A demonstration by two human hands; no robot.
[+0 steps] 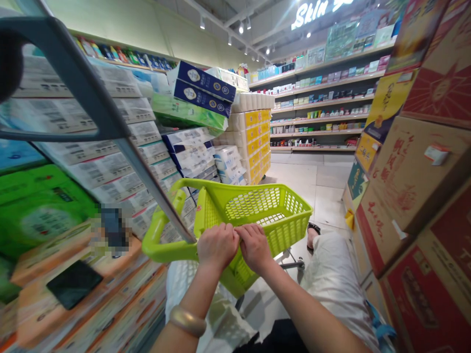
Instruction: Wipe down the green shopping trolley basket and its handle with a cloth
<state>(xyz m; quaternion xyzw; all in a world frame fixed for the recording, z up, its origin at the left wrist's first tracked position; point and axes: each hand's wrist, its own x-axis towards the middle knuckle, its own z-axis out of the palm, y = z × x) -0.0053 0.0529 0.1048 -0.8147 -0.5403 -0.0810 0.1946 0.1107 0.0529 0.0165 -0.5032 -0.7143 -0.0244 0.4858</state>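
A lime-green plastic shopping basket cart (290,230) stands right in front of me, its basket bare inside. My left hand (218,245) is closed over the near rim of the basket, close to the handle end. Beside it, almost touching, my right hand (254,246) has its fingers curled over the same rim. A thick green handle (165,251) curves out to the left. A metal pole with a dark grey loop grip (79,83) slants down from the upper left and passes in front of the cart's left end.
Stacked tissue packs (125,132) rise on the left, with a dark tablet-like object (74,283) on orange packs. Cartons (412,181) line the right side. Shelves of skincare goods (320,103) stand at the back, beyond a tiled floor (300,181).
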